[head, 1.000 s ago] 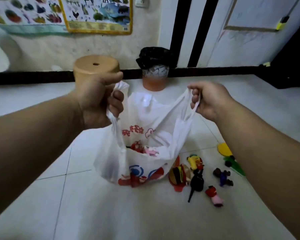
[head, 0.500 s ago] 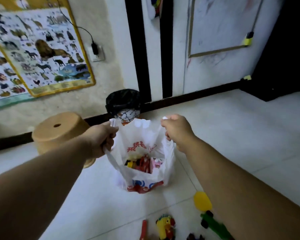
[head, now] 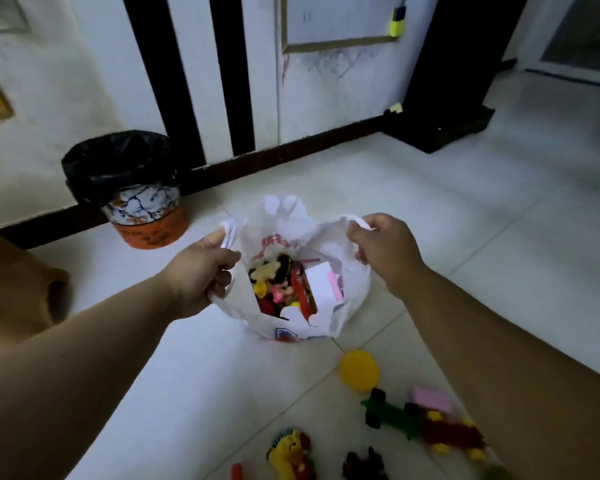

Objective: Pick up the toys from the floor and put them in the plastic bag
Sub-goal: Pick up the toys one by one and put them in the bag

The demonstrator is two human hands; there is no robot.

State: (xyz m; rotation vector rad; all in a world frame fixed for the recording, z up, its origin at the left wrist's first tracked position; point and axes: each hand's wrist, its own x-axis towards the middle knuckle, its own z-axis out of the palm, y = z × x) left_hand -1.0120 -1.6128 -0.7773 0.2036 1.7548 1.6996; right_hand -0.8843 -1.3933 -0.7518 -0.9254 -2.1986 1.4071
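A white plastic bag with red and blue print rests on the tiled floor, its mouth pulled wide. My left hand grips the left handle and my right hand grips the right handle. Inside lie several toys in yellow, red, pink and black. Loose toys lie on the floor nearer me: a yellow disc, a green toy car, a pink block, a red and yellow toy, a yellow figure and a dark figure.
A small bin lined with a black bag stands by the wall at the left. A tan stool is at the far left edge. A dark skirting board and a black door frame bound the floor behind.
The bag has come down onto the floor and its mouth is spread wider. My view has tilted down and right, so more floor toys show.
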